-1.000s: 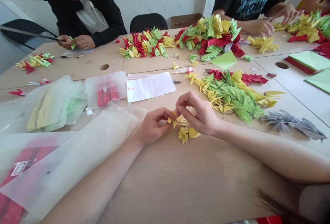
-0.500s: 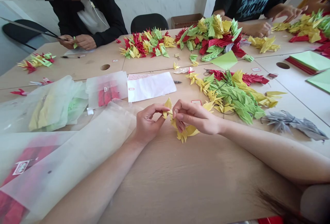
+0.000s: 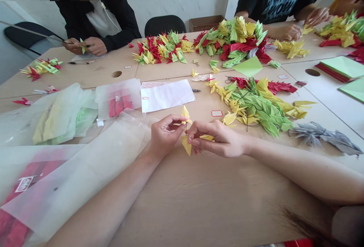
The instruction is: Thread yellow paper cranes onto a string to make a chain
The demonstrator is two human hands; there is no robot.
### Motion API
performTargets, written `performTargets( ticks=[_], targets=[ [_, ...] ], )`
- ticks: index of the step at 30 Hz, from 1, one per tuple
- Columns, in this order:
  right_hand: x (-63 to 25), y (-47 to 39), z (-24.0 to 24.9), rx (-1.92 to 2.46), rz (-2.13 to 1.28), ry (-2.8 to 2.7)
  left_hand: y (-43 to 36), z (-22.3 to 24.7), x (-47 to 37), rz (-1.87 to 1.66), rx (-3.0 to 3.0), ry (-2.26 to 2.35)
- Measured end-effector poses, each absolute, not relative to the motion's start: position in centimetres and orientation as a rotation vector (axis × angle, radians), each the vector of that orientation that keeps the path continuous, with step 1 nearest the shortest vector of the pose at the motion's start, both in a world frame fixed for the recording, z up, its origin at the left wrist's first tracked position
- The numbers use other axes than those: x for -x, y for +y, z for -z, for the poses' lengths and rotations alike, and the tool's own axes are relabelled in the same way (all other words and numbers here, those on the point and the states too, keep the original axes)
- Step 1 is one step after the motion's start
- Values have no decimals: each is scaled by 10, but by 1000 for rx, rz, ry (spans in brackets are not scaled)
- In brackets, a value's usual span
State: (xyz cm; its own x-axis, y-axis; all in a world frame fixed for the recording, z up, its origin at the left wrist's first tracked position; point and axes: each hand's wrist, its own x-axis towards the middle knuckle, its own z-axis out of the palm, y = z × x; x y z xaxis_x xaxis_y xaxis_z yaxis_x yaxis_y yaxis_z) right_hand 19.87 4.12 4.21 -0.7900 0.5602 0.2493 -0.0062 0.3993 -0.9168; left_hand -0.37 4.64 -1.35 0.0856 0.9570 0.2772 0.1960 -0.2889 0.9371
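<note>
My left hand [image 3: 167, 133] pinches a yellow folded-paper crane [image 3: 185, 112] between thumb and fingertips. A short dark thread [image 3: 186, 126] runs down from that crane to a second yellow crane [image 3: 185, 145], whose tip points downward. My right hand [image 3: 214, 137] is closed in a pinch on this string of cranes, just right of the thread. More yellow paper [image 3: 207, 137] shows partly behind the right fingers. To the right of my hands lies a heap of strung green cranes [image 3: 260, 107] and yellow cranes [image 3: 224, 92] with dark thread.
Frosted plastic bags [image 3: 93, 163] with red and yellow paper cover the left. A white sheet [image 3: 167, 96] lies ahead, a grey bundle [image 3: 324, 135] to the right. Colourful crane piles [image 3: 162, 48] and green paper sheets [image 3: 344, 67] sit farther back. Two people work across the table.
My right hand has moved slightly down, and the thread between the two cranes now shows. The lower crane hangs more upright. At the far right, a co-worker's hand has closed over yellow paper.
</note>
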Motion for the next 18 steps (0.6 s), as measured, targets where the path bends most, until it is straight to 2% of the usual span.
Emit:
performTargets(
  ticks=[3, 6, 11, 18],
  targets=[
    [-199, 44, -43, 550, -1087, -2076, 48, 12, 2, -1270, -1518, 1141],
    [-199, 51, -40, 652, -923, -1842, 50, 9, 3, -1160, -1451, 1008],
    [-198, 57, -32, 722, -922, -1784, 53, 3, 11, -739, -1407, 752],
    [-197, 52, -27, 740, -921, -1952, 54, 2, 15, -618, -1392, 718]
  ],
)
